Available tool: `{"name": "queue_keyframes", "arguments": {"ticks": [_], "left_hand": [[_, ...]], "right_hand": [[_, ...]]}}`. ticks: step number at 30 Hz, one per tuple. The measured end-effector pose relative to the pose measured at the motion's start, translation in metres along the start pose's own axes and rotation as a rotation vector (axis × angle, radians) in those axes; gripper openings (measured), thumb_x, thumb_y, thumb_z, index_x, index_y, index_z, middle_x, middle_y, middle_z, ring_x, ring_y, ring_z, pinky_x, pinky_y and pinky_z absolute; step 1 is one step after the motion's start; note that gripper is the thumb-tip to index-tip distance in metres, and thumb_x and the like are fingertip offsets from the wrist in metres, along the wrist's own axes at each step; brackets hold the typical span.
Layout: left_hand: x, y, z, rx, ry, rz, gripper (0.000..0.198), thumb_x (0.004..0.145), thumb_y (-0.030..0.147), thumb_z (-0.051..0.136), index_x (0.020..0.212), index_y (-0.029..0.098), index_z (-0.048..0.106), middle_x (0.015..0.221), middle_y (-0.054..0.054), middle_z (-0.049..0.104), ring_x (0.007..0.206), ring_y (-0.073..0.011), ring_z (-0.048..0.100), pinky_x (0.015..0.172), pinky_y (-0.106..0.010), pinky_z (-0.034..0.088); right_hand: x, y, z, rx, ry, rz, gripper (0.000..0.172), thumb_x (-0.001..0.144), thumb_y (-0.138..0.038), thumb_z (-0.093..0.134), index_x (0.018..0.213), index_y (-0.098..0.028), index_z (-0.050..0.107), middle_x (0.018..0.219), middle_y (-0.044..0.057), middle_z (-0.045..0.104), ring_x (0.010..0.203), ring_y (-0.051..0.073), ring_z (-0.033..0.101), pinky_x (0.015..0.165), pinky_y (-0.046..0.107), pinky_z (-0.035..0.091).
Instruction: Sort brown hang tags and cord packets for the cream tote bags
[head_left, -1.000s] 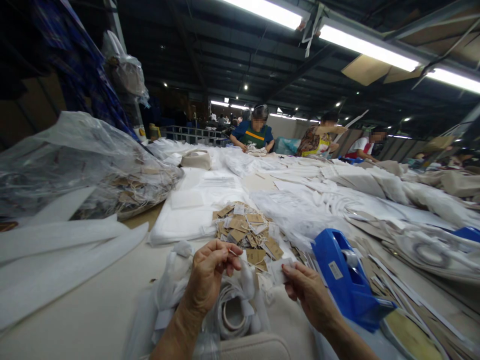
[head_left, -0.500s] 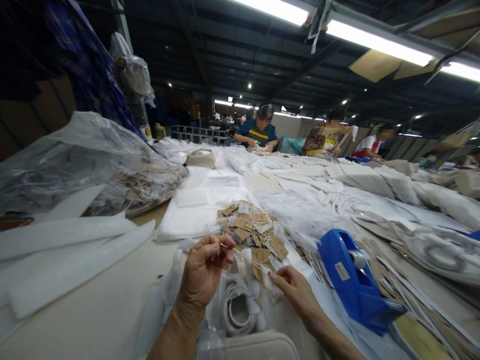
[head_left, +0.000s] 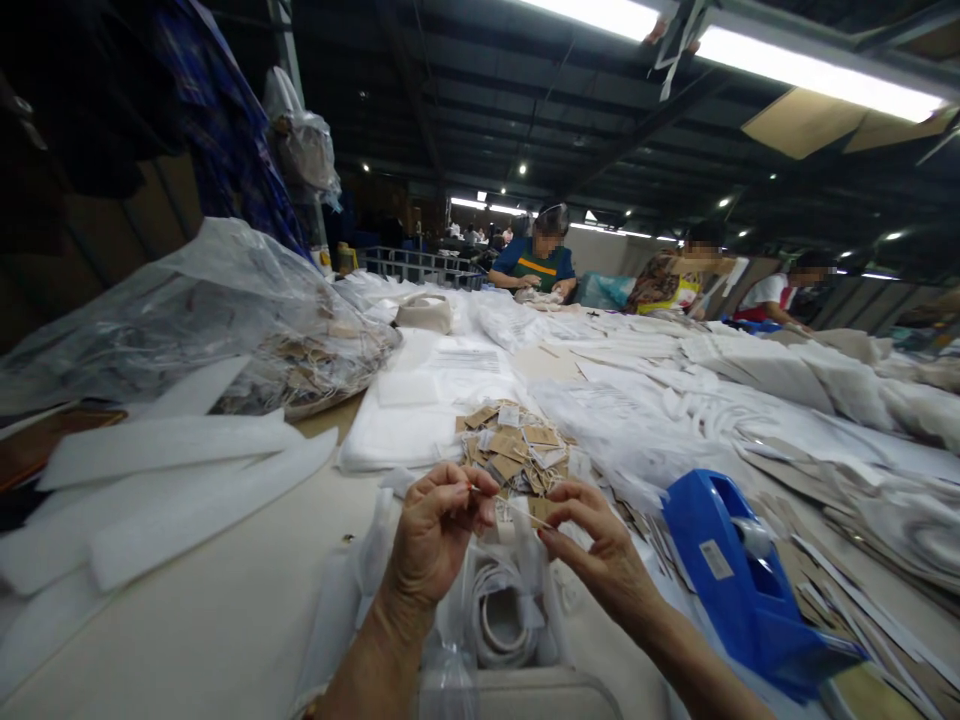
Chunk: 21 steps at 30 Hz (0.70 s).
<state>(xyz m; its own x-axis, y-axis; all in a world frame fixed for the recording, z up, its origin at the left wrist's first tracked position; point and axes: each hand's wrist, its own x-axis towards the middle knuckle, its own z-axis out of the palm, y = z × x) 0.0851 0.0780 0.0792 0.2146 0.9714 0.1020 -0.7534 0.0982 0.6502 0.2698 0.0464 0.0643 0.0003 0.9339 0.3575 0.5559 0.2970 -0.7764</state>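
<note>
Head view: dim, tube-lit hall [head_left: 480,110]; pale worktable [head_left: 225,620]; tag pile [head_left: 517,440]. Nearer, my left hand [head_left: 431,545] pinches a thin white cord [head_left: 522,512], stretched toward my right hand [head_left: 607,555]; whether those fingers clamp it, I cannot tell. Since the earlier frame, they have risen.
</note>
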Motion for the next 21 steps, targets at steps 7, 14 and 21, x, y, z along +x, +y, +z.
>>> {"name": "queue_keyframes", "arguments": {"ticks": [7,14,21], "left_hand": [[0.000,-0.006,0.002,0.134,-0.044,-0.006,0.011,0.061,0.018,0.060,0.052,0.013,0.055,0.079,-0.007,0.066,0.051,-0.0111,0.054,0.049,-0.023,0.036],[0.002,0.000,-0.002,0.123,0.093,0.041,0.010,0.055,0.018,0.060,0.049,0.013,0.053,0.073,-0.002,0.062,0.046,-0.0058,0.044,0.050,-0.022,0.031],[0.006,-0.001,-0.005,0.109,0.144,0.046,0.013,0.055,0.021,0.059,0.048,0.014,0.051,0.073,-0.003,0.061,0.046,-0.0064,0.043,0.048,-0.022,0.029]], "right_hand": [[0.006,-0.025,0.002,-0.064,-0.019,-0.158,0.027,0.071,-0.028,0.068,0.098,-0.028,0.069,0.103,0.006,0.067,0.101,0.027,0.055,0.090,0.041,0.038],[0.032,-0.043,0.021,0.138,-0.260,0.013,0.019,0.076,-0.036,0.061,0.071,-0.021,0.071,0.068,0.001,0.067,0.067,0.018,0.058,0.067,0.030,0.040],[0.035,-0.042,0.015,0.425,-0.347,0.202,0.025,0.068,-0.042,0.070,0.072,-0.018,0.072,0.062,0.001,0.063,0.059,0.012,0.052,0.056,0.024,0.039]]}}
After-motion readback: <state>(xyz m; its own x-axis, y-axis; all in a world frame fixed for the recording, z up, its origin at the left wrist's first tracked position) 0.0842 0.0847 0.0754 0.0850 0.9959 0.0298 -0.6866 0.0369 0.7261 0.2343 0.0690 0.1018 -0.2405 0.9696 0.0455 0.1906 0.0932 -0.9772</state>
